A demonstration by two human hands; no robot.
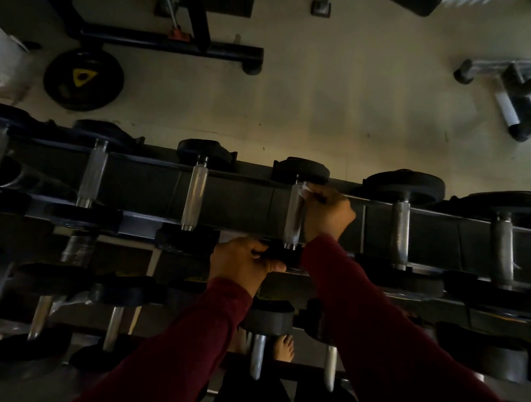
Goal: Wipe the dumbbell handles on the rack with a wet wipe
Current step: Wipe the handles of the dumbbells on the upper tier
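Both hands engaged on one top-row dumbbell, wiping under way.

Left hand is curled round the near head; right hand pinches the wet wipe against the far end of the handle. Progress on neighbouring handles cannot be judged. Little room is left between weight heads; beyond the rack, open floor is seen.

Rack as landmark: dumbbells lie in a row along its top tier; second row on tier below; weight plate on floor beyond its left part.
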